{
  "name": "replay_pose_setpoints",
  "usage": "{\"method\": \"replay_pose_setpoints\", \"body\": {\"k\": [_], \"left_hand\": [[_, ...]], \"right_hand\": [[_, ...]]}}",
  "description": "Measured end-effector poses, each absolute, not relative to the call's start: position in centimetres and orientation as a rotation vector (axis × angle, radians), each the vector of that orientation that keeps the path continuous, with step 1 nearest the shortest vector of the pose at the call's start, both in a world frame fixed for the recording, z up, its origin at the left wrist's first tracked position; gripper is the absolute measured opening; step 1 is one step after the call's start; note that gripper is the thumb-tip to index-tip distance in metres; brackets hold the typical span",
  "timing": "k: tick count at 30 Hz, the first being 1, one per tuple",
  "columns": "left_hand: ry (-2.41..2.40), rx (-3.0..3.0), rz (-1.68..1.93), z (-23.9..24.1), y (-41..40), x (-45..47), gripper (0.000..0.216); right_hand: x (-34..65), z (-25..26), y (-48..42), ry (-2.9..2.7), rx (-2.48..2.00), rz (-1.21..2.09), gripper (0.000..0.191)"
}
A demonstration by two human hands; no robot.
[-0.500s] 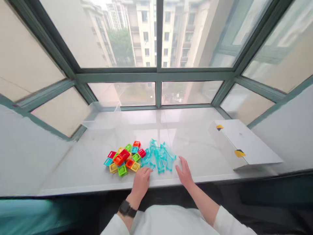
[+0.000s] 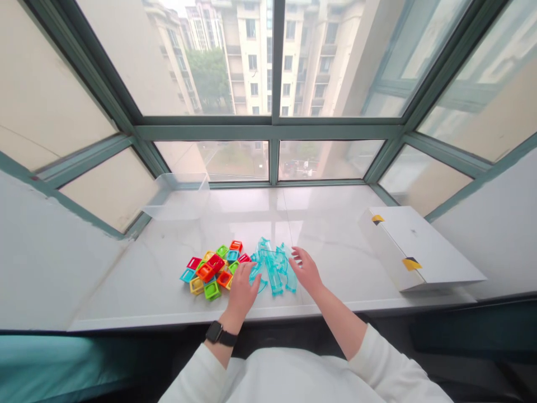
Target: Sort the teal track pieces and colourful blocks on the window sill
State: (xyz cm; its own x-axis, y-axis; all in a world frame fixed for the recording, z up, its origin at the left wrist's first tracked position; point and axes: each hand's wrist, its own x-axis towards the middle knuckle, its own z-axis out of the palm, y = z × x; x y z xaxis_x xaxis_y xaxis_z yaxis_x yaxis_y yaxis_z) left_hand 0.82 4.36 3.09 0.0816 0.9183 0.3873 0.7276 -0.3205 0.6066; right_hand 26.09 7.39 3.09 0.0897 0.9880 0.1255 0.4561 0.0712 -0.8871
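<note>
Several clear turquoise plastic track-like pieces (image 2: 273, 270) lie in a loose heap on the white sill. My left hand (image 2: 244, 285) is at the heap's left side, fingers apart, with nothing seen in it. It covers part of the colored blocks (image 2: 212, 263), a pile of red, orange, yellow, green and blue hollow squares to its left. At the right side of the turquoise heap is my right hand (image 2: 305, 268), fingers spread, its tips by the outer pieces. Whether either hand touches a piece I cannot tell.
A clear plastic bin (image 2: 178, 198) stands at the back left, near the window. On the right lies a white box (image 2: 423, 243) with yellow-and-black tape. The sill (image 2: 138, 305) ends at a front edge close to my body, and window frames enclose its back and sides.
Both hands have moved forward. My left hand has risen to the gap between blocks and turquoise pieces, its fingers opening. My right hand has come closer over the heap's right side.
</note>
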Motion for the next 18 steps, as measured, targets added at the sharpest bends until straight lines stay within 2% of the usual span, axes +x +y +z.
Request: {"method": "replay_pose_setpoints", "body": {"k": [3,9,12,18], "left_hand": [[1.712,2.084,0.988,3.0,6.7,1.3,0.029],[1.728,2.063,0.924,2.0,7.8,1.4,0.018],[1.717,2.071,0.928,1.7,7.2,1.5,0.013],[1.730,2.098,0.942,1.0,6.7,2.0,0.036]], "right_hand": [[24.1,3.7,9.6,-1.576,-1.610,0.870,0.042],[22.6,3.4,10.6,-1.565,-1.660,0.925,0.025],[22.8,3.5,10.2,-1.533,-1.644,0.959,0.026],[23.2,3.8,9.5,-1.475,-1.603,0.998,0.030]]}}
